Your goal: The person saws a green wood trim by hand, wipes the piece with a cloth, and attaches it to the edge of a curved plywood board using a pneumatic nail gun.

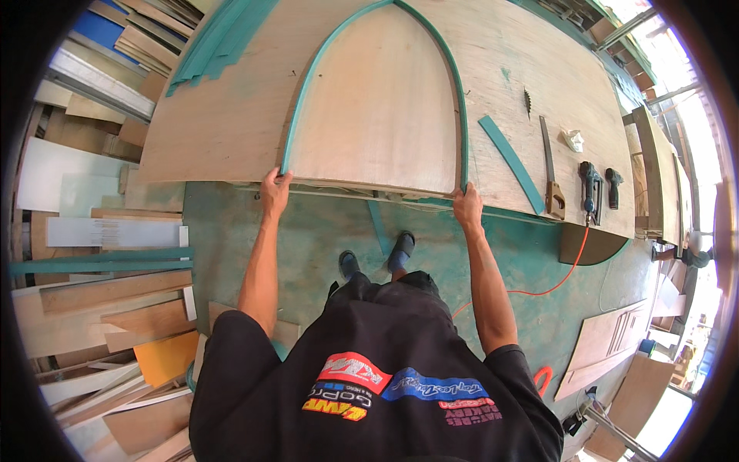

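A thin teal strip (302,86) bends in a pointed arch around a pale plywood panel (377,100) lying on the plywood worktop (531,46). Its two lower ends reach the near edge of the worktop. At the left end, my left hand (275,191) is closed on the strip. My right hand (467,206) grips the strip's right end at the same edge. The undersides of both hands' grips are partly hidden.
Right of the arch lie a loose teal strip (511,164), a handsaw (550,165), a nail gun (590,185) with an orange hose (573,262), and a small black tool (613,188). Teal strips (219,46) lie far left. Board offcuts (115,296) crowd the left. Another person (697,254) is far right.
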A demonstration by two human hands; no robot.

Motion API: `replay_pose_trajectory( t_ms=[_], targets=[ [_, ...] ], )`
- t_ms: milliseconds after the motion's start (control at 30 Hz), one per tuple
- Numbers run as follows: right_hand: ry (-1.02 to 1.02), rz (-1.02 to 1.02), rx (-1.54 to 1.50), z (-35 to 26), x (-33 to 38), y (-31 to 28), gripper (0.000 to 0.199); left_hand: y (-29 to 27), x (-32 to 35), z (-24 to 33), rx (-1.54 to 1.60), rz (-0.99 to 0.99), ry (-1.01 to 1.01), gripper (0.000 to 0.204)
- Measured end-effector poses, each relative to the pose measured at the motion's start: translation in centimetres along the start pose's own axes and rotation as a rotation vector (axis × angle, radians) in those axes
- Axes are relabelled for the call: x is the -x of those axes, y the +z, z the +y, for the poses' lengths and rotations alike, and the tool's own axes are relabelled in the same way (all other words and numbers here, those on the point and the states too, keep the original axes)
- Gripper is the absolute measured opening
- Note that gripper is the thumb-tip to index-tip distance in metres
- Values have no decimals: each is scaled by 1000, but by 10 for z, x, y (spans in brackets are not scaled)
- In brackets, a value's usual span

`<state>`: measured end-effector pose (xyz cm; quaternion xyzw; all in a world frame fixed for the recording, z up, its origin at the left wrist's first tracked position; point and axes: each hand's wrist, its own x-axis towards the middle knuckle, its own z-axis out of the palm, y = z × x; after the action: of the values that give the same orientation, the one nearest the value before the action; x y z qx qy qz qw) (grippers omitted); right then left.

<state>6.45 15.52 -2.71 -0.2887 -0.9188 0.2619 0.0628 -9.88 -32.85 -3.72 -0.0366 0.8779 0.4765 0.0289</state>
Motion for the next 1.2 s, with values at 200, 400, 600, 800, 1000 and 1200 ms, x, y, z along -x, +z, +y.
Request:
replay_pose_trajectory(
  t_ms=[200, 400, 600, 800, 1000, 1200],
  targets=[
    [57, -122, -194, 10, 18, -25, 36, 33, 74, -37, 196, 72, -120, 44],
    [163, -52, 135, 63, 14, -60, 41, 76, 211, -110, 320, -406, -740, 18],
    [24, 260, 217, 128, -69, -111, 50, 80, 278, -157, -351, -804, -320, 37],
    [156, 128, 268, 156, -95, -114, 57, 83, 228, -48, -435, -726, -313, 37],
    [59, 1, 219, 140, -86, -103, 66, 107, 148, -14, -240, -476, -262, 30],
    [183, 148, -16, 158, -159, -148, 74, 119, 153, -1, -338, -473, -298, 29]
  ],
)
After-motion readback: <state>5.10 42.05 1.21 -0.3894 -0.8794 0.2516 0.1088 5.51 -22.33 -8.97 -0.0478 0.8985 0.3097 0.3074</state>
